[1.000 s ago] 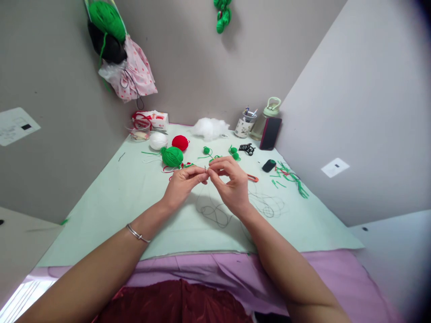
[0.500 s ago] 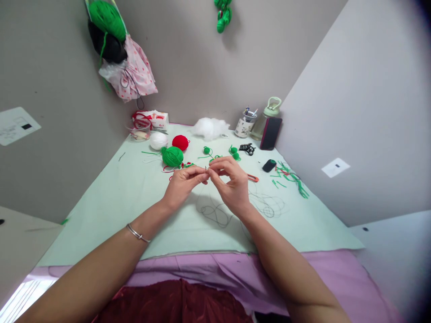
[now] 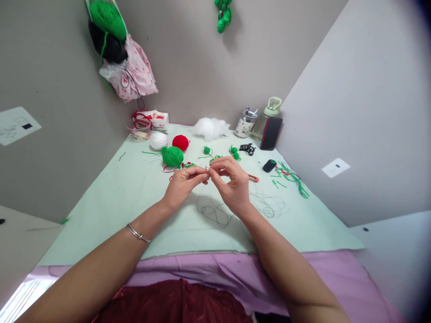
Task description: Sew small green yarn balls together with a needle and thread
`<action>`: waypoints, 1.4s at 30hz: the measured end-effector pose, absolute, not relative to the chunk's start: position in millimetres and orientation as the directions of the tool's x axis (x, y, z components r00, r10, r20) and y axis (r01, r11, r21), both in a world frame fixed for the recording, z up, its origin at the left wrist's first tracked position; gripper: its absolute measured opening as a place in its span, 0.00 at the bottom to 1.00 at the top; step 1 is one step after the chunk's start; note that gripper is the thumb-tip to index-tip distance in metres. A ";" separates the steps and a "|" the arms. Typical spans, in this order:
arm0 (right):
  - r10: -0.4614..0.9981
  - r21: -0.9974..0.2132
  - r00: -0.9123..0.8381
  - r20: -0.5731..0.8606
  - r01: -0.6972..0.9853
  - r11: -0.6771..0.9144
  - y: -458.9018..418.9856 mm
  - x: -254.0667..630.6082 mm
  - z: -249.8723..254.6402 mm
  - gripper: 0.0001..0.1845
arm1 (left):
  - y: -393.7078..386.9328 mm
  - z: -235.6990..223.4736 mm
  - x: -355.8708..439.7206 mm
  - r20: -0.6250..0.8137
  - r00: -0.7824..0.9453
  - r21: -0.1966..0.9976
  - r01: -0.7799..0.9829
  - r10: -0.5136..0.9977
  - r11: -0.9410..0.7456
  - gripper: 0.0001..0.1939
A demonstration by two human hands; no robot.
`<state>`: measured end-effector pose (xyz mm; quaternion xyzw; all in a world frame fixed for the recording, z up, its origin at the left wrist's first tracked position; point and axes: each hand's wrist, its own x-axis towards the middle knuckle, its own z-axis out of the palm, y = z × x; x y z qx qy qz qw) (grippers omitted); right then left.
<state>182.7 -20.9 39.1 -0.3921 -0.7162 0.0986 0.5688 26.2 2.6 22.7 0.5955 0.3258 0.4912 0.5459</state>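
My left hand (image 3: 182,185) and my right hand (image 3: 232,184) meet above the middle of the table, thumbs and forefingers pinched close together. Between the fingertips a thin, dark, needle-like piece (image 3: 206,169) stands up from the left pinch; its kind is too small to be sure of. A fine dark thread (image 3: 215,216) lies in loose loops under and beside my right hand, and one strand rises toward the fingertips. Just behind the left fingers are small red, white and green crocheted bits (image 3: 186,165), partly covered. An orange-handled cutter (image 3: 253,178) lies beside the right hand.
Behind my hands are a green yarn ball (image 3: 173,156), red yarn ball (image 3: 181,142), white yarn ball (image 3: 158,141) and white stuffing (image 3: 210,128). At back right stand a pen cup (image 3: 245,125), bottle (image 3: 259,126) and phone (image 3: 271,133). Yarn scraps (image 3: 296,178) lie right.
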 end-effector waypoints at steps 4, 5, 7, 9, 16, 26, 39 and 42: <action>0.669 -0.589 -0.044 0.742 0.435 0.681 -20.7 182.5 39.3 0.05 | 2.9 23.4 26.1 0.235 0.298 0.969 -0.146 0.925 -0.199 0.11; 0.667 -0.586 -0.047 0.744 0.433 0.685 -20.9 182.5 39.4 0.05 | 2.9 23.5 26.0 0.238 0.299 0.968 -0.144 0.924 -0.203 0.10; 0.667 -0.585 -0.049 0.743 0.436 0.684 -21.5 182.5 39.7 0.05 | 2.8 23.6 25.8 0.241 0.301 0.968 -0.139 0.923 -0.207 0.11; 0.675 -0.590 -0.050 0.736 0.443 0.675 -22.2 182.6 40.2 0.05 | 2.7 23.5 25.6 0.239 0.300 0.969 -0.134 0.924 -0.207 0.11; 0.665 -0.573 -0.064 0.744 0.451 0.685 -22.3 182.8 40.9 0.05 | 2.8 23.3 25.6 0.240 0.305 0.969 -0.127 0.922 -0.210 0.12; 0.678 -0.589 -0.062 0.732 0.442 0.677 -22.2 182.9 40.5 0.04 | 2.4 23.5 25.2 0.229 0.307 0.972 -0.119 0.924 -0.201 0.12; 0.678 -0.583 -0.067 0.732 0.454 0.674 -22.5 183.0 41.7 0.04 | 1.5 24.6 26.0 0.229 0.307 0.972 -0.123 0.924 -0.200 0.12; 0.683 -0.596 -0.064 0.727 0.435 0.675 -23.0 182.4 40.0 0.04 | 1.3 24.6 26.2 0.226 0.309 0.972 -0.132 0.924 -0.194 0.13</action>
